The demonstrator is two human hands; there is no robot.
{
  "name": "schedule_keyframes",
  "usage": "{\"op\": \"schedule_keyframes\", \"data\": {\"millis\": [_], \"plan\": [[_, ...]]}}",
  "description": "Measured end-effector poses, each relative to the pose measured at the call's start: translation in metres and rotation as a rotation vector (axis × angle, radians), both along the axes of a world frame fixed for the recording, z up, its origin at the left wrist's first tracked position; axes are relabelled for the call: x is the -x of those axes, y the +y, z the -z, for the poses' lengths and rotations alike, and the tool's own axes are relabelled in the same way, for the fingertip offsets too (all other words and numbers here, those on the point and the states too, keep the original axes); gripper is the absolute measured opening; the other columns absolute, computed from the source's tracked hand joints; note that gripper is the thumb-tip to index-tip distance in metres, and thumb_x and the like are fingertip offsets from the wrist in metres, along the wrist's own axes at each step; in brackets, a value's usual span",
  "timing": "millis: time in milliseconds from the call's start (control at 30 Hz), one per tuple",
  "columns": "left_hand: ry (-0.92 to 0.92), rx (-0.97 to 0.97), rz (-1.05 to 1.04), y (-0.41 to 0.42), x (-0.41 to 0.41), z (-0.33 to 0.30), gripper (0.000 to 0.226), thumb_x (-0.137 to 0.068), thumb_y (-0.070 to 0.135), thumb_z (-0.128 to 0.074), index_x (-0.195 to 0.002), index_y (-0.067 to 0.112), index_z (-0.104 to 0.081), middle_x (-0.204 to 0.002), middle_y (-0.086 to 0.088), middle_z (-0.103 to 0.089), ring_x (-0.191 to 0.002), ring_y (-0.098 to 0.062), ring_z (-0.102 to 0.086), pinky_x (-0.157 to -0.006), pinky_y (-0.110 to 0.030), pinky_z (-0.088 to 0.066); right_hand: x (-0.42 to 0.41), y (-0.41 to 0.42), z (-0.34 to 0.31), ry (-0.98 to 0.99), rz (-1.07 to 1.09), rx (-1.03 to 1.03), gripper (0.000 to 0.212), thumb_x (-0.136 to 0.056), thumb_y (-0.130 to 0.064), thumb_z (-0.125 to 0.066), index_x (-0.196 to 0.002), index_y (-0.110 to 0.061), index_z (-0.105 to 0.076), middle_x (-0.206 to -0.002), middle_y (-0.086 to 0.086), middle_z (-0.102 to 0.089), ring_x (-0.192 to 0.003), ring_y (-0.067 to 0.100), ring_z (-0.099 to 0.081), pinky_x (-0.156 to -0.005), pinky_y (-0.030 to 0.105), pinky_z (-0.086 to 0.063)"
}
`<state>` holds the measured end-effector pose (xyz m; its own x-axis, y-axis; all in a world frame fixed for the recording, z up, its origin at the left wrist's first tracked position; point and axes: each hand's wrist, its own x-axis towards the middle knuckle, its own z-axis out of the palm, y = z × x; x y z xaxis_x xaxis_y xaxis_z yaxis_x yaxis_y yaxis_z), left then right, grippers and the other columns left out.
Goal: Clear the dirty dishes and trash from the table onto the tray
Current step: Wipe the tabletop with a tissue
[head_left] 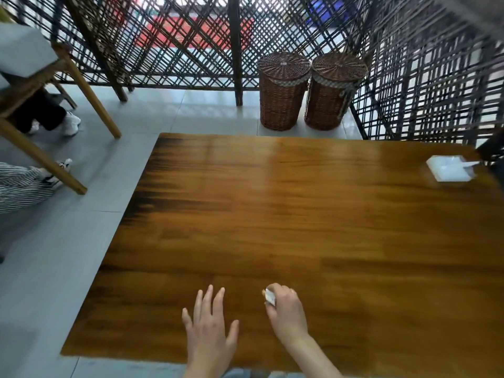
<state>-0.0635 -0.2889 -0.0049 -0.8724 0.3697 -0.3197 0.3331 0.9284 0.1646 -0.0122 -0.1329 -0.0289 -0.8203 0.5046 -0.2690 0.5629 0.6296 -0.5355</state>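
Wooden table (300, 214): two hands, two wicker baskets (282, 91), one white dish (450, 169).

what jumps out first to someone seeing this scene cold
The big glossy wooden table fills the middle. At its near edge the left hand hovers open while the right hand pinches a small white scrap. A white dish sits at the far right corner, and two wicker baskets stand beyond against the dark lattice screen.

small white scrap (270, 296) pinched; white dish (448, 169) far right.
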Motion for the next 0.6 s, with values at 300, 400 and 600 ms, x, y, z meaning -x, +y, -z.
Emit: {"op": "schedule_keyframes", "data": {"millis": [300, 400, 600], "plan": [[0.085, -0.132, 0.004, 0.0, -0.036, -0.027, 0.068, -0.087, 0.051, -0.051, -0.146, 0.027, -0.026, -0.155, 0.001, -0.023, -0.145, -0.02, -0.013, -0.113, -0.052, -0.011, -0.053, 0.014, -0.035, 0.111, 0.072, 0.01, 0.02, -0.094, -0.023, -0.051, -0.113, -0.021, -0.057, -0.101, -0.005, -0.063, -0.088, 0.011, -0.059, -0.069, 0.019, -0.045], [0.079, -0.109, 0.022, -0.008, -0.053, -0.031, 0.067, -0.09, 0.052, -0.047, -0.147, 0.029, -0.02, -0.156, 0.003, -0.018, -0.145, -0.018, -0.008, -0.114, -0.051, -0.008, -0.074, 0.011, -0.046, 0.139, 0.1, 0.017, 0.016, -0.095, -0.021, -0.048, -0.111, -0.02, -0.053, -0.099, -0.004, -0.06, -0.083, 0.011, -0.056, -0.069, 0.024, -0.048], [0.092, -0.18, 0.05, -0.025, -0.073, -0.048, 0.067, -0.09, 0.051, -0.047, -0.147, 0.03, -0.02, -0.157, 0.004, -0.017, -0.145, -0.017, -0.007, -0.115, -0.051, -0.006, -0.11, 0.003, -0.07, 0.272, 0.171, 0.042, 0.017, -0.091, -0.011, -0.053, -0.108, -0.016, -0.052, -0.095, -0.005, -0.053, -0.076, 0.002, -0.049, -0.063, 0.007, -0.038]]}}
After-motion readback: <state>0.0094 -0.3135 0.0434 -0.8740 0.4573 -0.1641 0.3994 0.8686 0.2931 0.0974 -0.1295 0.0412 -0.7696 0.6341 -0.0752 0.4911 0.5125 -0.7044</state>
